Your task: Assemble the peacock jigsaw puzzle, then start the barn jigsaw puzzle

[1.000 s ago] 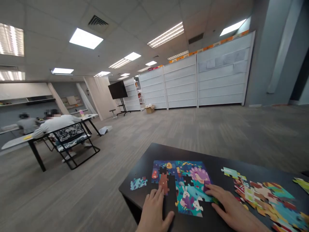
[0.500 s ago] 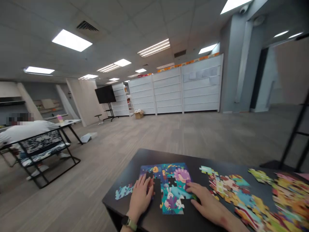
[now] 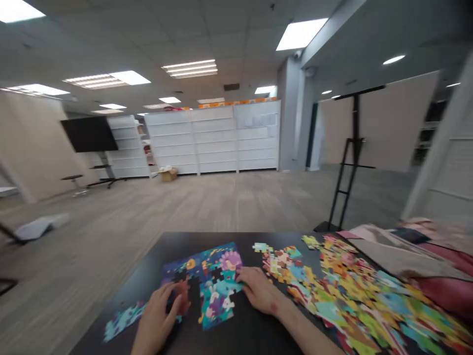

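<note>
A partly joined jigsaw puzzle (image 3: 218, 288) with bright sea-and-animal pictures lies on the black table (image 3: 254, 330). Dark gaps show in its middle and lower left. My left hand (image 3: 158, 313) rests at its left part, thumb apart from the fingers, beside a reddish-brown section (image 3: 182, 297). My right hand (image 3: 258, 291) reaches in from the right, fingers stretched onto the puzzle's right edge by a purple patch. Both hands look open, though their fingertips are slightly blurred. Left of my left hand lies a separate light-blue joined strip (image 3: 123, 320).
A large heap of loose puzzle pieces (image 3: 365, 301) spreads over the table's right side, with smaller clusters (image 3: 283, 264) nearer the puzzle. Bags and cloth (image 3: 424, 251) lie beyond the heap. A black stand (image 3: 345, 172) is behind the table; white shelving (image 3: 214, 140) lines the back.
The view has swung right, so the table and room have shifted left and more of the piece heap shows. My left hand's fingers look more bent; my right hand stays at the puzzle's right edge.
</note>
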`<state>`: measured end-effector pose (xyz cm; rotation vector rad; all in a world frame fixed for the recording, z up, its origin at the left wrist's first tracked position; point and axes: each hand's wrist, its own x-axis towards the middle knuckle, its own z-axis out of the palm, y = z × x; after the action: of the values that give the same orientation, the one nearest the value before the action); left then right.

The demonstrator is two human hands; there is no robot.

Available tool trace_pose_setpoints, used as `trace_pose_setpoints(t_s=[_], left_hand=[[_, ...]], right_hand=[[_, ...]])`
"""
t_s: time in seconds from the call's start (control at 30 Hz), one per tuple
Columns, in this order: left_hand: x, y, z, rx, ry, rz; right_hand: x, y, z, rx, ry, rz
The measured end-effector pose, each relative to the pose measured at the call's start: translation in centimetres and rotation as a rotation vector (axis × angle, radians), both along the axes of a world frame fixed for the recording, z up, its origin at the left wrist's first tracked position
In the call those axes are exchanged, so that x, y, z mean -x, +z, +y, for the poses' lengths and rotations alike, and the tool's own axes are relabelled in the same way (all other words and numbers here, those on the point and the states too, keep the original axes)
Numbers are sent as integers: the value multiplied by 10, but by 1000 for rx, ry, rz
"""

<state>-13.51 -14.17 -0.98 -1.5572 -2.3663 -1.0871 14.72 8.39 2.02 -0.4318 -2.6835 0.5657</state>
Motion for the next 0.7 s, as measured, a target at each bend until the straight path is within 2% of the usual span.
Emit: trace_pose_setpoints(t_s=[0.07,0.13,0.3,0.4,0.57,0.63,0.7], left_hand=[[-16,16,-3,18,17,18],[-25,24,-1,35,64,33],[-22,22,0,30,178,43],[-2,24,-22,19,265,35],[44,32,-84,100,412,14],[47,33,-98,145,423,12],[38,32,-101,185,394,15]], right_hand=[[1,0,4,5,21,0],[5,-6,15,13,61,-2],[15,-36,41,-66,19,7],[14,-45,47,-73,26,24],[15,-46,48,-64,43,-4],[15,-46,47,-60,38,-6],[15,-48,47,-52,21,-1]])
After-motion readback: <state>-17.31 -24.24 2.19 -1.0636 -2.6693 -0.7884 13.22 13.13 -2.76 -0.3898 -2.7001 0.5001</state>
